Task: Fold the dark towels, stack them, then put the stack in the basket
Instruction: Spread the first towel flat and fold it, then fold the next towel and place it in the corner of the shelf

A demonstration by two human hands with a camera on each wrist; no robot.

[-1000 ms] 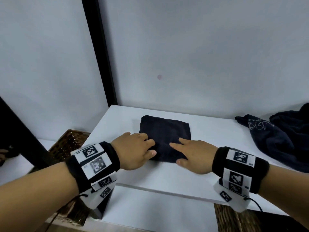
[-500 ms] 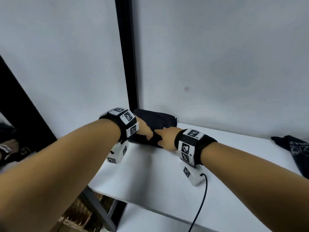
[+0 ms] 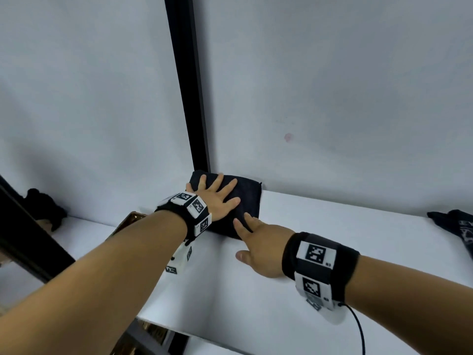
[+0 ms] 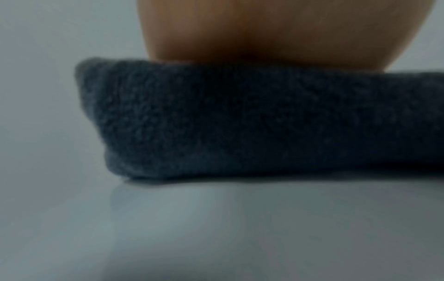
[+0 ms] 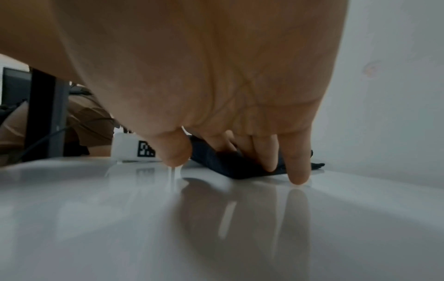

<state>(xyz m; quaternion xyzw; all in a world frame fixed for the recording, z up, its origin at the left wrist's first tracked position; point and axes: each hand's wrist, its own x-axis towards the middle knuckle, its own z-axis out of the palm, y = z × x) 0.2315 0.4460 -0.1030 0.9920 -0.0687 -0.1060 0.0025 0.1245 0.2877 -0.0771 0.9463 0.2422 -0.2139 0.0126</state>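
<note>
Both flat hands (image 3: 220, 198) on folded towel (image 3: 245, 201)

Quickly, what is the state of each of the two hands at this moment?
Left hand: open, fingers spread, pressing flat on the folded dark towel.
Right hand: open, fingertips touching the towel's near edge, holding nothing.

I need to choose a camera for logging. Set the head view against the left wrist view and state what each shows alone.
Head only: the right hand with fingertips on the folded dark towel, the brown wicker basket, an unfolded dark cloth far right.
Left wrist only: the towel's thick folded edge close up, blurred.
Both: the left hand resting flat on the towel, the white table.
</note>
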